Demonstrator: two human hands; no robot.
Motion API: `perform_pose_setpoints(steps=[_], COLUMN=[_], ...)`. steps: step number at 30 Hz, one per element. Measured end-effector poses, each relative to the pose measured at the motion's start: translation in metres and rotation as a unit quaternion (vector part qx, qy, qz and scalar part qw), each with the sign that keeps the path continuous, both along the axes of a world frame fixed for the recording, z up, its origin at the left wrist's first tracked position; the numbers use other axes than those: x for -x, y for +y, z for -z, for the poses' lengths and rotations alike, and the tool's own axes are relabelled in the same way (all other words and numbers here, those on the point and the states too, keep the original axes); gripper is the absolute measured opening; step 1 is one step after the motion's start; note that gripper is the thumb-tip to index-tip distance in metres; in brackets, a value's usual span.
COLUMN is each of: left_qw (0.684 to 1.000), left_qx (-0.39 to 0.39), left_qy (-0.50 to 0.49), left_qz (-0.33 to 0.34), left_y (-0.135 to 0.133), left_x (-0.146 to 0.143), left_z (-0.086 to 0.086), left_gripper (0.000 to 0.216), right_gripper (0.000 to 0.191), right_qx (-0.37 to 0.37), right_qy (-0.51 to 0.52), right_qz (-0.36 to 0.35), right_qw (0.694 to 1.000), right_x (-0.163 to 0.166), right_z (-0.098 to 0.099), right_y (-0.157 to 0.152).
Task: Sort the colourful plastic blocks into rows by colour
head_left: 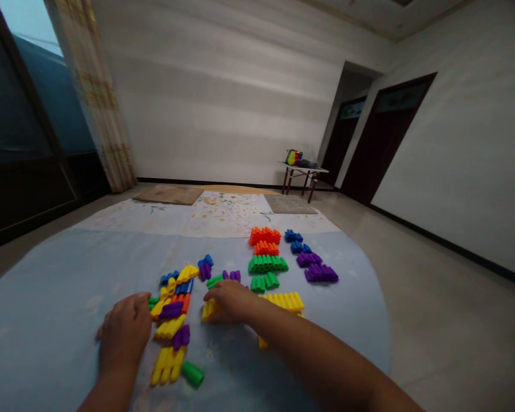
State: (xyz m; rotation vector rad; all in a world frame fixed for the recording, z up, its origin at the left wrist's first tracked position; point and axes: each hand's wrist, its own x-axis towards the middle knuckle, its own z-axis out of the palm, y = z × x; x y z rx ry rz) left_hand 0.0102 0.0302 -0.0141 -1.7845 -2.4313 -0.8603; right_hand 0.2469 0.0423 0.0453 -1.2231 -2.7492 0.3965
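My left hand rests on the cloth at the left of a loose heap of plastic building pieces, nothing visibly held. Its fingertips lie next to a green piece at the heap's edge. Thumb and fingers of my right hand close on a yellow ribbed piece, partly hidden under the palm. Just beyond it are a green piece and a purple piece. The heap mixes yellow pieces, purple pieces, orange and blue ones. A single green tube lies at its near end.
Sorted rows stand at the right: orange, green, yellow, blue and purple. My right forearm covers part of the yellow row. Two flat mats lie at the table's far side. A small side table stands beyond.
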Motion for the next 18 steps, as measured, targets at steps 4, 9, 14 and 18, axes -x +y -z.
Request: perform_pose_setpoints(steps=[4,9,14,18], left_qw=[1.0,1.0,0.999,0.999], left_qx=[0.011,0.022,0.04,0.031], left_qy=[-0.004,0.007,-0.002,0.007], left_qz=[-0.005,-0.004,-0.007,0.005], left_y=[0.003,0.006,0.008,0.012], left_x=[0.002,0.003,0.004,0.01], left_z=[0.002,0.004,0.004,0.011], left_gripper=[0.049,0.052,0.059,0.059], right_gripper=[0.055,0.044,0.042,0.047], right_qx=[-0.051,-0.051,-0.043,-0.014], right_qy=[0.101,0.142,0.135,0.141], right_qz=[0.05,0.15,0.175,0.183], right_qw=[0.992,0.977,0.974,0.973], right_x=[-0.033,-0.106,-0.157,-0.168], right_z=[-0.025,-0.05,-0.04,-0.026], right_y=[0.004,0.009,-0.012,-0.042])
